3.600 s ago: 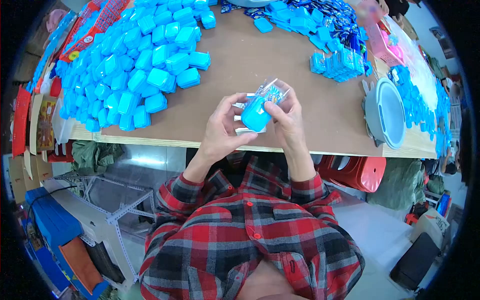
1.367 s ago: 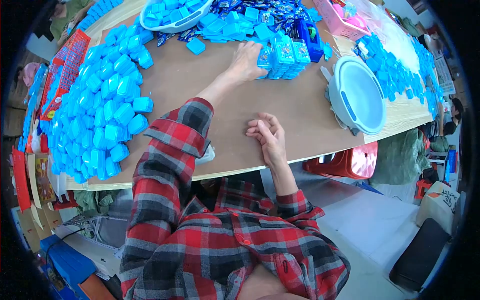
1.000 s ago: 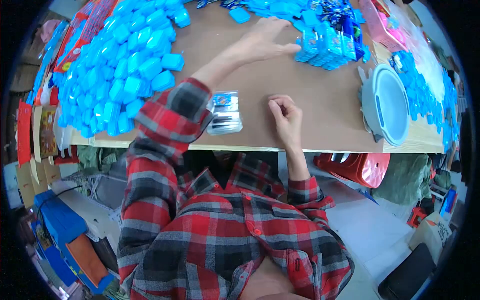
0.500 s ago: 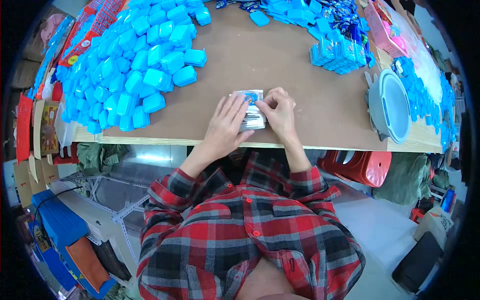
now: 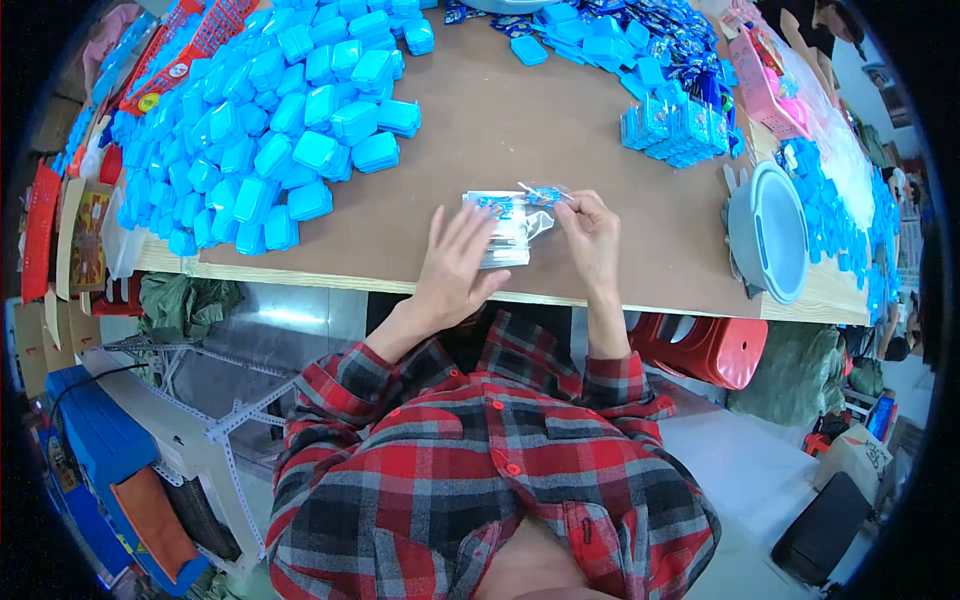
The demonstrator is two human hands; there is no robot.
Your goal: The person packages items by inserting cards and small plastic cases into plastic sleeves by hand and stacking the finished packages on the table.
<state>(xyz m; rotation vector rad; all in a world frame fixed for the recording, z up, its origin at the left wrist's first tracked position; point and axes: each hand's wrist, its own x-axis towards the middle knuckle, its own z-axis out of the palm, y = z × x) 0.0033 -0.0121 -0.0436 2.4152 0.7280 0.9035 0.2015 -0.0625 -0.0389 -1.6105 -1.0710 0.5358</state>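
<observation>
A person in a plaid shirt parts thin packaging at a brown work surface. The left hand is open, its fingers spread over the left side of a stack of clear bags, close to the near edge. At the right, the right hand pinches the corner of a clear bag with blue print between thumb and forefinger, at the far right side of the stack. Whether that bag has come fully free of the stack cannot be told.

The step in hand appears to be the separating of a single bag from the stack. The move calls for a firm but fine pinch on the right and light, flat pressure on the left, since such thin film could cling to its neighbours or drag them askew.

Beyond and to the left of the left hand lies a large heap of blue cases. Beyond and to the right of the right hand, blue cases in printed clear wrap stand in close rows, near a pink basket. Farther to the right of the right hand sits a pale blue basin; below the surface's edge on that side is a red stool.
</observation>
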